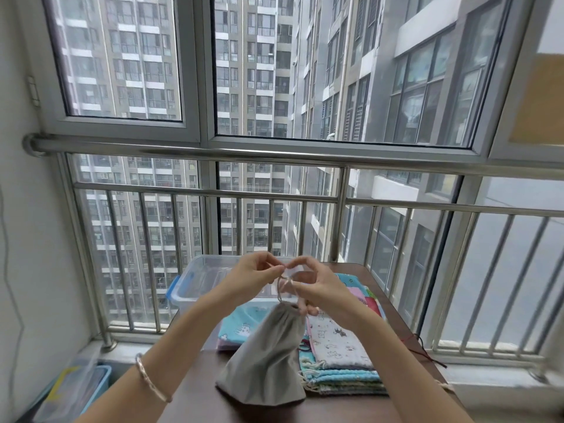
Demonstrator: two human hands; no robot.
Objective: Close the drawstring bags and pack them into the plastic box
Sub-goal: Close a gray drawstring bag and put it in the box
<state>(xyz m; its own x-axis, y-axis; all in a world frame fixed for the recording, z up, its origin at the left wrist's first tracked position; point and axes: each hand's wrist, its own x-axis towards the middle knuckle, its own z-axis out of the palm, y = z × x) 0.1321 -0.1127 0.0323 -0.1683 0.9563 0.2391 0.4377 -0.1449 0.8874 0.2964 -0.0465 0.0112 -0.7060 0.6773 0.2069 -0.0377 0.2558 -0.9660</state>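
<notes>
Grey drawstring bag (268, 358), its mouth gathered, rises over the middle of the bench (198, 401), near us. We pinch its cord (282, 290) above it: our left hand (256, 274) holds one strand in its fingertips and our right hand (317, 288) holds the other. Behind, at the far left, sits the clear plastic box (195, 288). A stack of patterned bags (338, 361) lies just to the right.
</notes>
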